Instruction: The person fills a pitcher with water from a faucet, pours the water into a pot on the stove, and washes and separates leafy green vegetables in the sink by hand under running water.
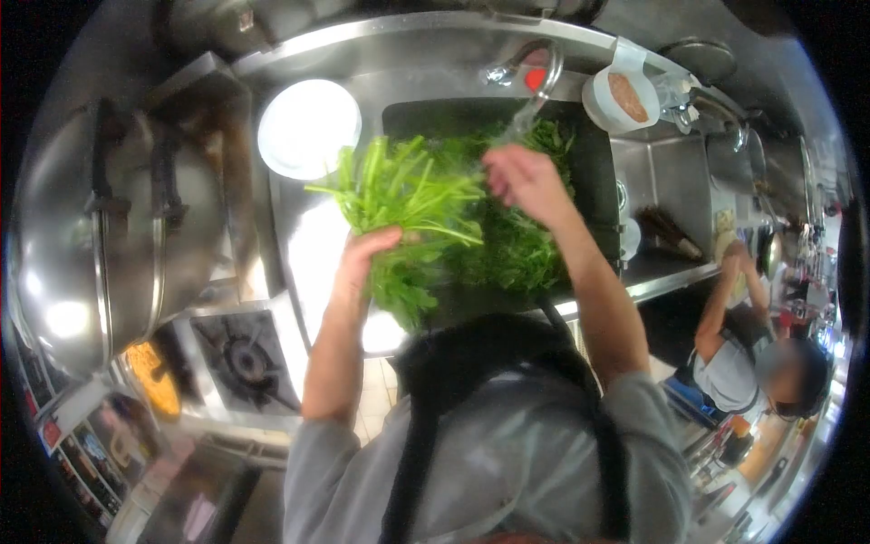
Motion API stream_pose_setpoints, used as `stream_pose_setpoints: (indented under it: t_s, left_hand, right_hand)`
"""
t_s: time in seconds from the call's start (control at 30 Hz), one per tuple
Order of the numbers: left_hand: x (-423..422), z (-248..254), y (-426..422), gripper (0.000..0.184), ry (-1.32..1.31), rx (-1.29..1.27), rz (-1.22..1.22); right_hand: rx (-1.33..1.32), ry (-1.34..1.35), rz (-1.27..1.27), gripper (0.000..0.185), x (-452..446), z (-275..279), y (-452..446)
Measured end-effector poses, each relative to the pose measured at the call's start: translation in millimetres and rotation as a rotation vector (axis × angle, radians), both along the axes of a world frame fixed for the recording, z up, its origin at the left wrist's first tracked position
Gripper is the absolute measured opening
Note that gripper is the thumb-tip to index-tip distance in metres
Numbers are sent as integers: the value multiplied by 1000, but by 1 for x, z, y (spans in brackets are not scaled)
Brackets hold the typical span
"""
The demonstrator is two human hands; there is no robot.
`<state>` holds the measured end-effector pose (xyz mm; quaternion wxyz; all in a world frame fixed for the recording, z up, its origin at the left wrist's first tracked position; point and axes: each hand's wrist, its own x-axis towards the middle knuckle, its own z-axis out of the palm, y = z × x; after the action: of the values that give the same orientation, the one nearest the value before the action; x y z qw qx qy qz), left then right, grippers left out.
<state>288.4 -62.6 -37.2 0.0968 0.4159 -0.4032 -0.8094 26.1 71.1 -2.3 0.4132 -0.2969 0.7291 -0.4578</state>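
My left hand (370, 249) is closed round a bunch of leafy greens (403, 195), its pale stems pointing up and its leaves hanging below the hand. To the right of the bunch, my right hand (521, 177) is raised with bent fingers; whether it pinches anything is too blurred to tell. Under both hands, more greens (526, 254) lie in a dark sink basin (594, 154). Water runs from a curved faucet (551, 68) just above my right hand.
A white round plate or lid (309, 129) lies at the basin's upper left. A white container (621, 98) with brown contents stands upper right, above a second sink (675, 172). A stove burner (245, 360) is lower left. Another person (734, 372) works at the right.
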Motion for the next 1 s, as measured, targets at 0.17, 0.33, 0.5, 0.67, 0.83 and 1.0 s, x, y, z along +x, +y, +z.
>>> stream_pose_setpoints:
  t_s: [0.17,0.33,0.5,0.67,0.83,1.0]
  left_hand:
    - [-24,-3,-7,42,-22,-55,97]
    - [-60,8,7,39,138,-41,207]
    - [-69,8,26,32,203,-174,137]
    - [-65,-1,25,28,234,-72,315]
    - [-56,12,9,26,331,94,430]
    - [-29,1,-9,35,215,104,286]
  right_hand:
    - [7,-164,-5,34,-7,2,20]
    - [-37,-329,115,43,35,15,9]
    - [-73,-255,60,29,47,8,-10]
    - [-64,-148,-19,22,45,4,-18]
    - [56,2,-122,22,19,-36,-17]
    - [167,36,-140,26,-16,-64,-22]
